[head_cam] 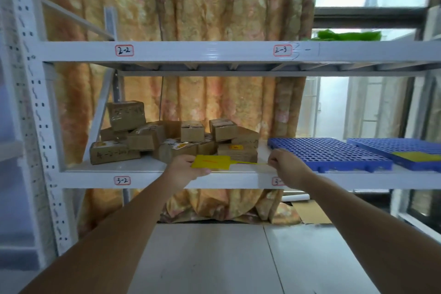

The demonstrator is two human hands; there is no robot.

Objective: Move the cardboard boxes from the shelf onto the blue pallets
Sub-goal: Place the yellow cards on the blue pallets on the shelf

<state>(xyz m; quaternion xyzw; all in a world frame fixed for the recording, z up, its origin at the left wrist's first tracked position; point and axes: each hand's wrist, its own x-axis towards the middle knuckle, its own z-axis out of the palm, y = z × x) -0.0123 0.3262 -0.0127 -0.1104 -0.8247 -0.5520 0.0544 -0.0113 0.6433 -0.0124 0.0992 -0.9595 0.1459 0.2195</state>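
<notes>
Several taped cardboard boxes (171, 141) lie piled on the left half of the white shelf (152, 178) marked 3-2. Two blue perforated pallets lie on the same shelf to the right, one (334, 153) near the middle and one (401, 150) at the right edge. My left hand (185, 169) pinches the flat end of a yellow tag (212, 162) just in front of the boxes. My right hand (286, 167) grips the tag's thin strap near the first pallet's front left corner. Both hands hover over the shelf's front edge.
A yellow sheet (417, 156) lies on the far right pallet. The upper shelf beam (214, 51) carries labels 2-2 and 2-3, with green material (348, 35) on top. A patterned curtain (191, 7) hangs behind the rack. A pale lower surface (214, 258) lies under my arms.
</notes>
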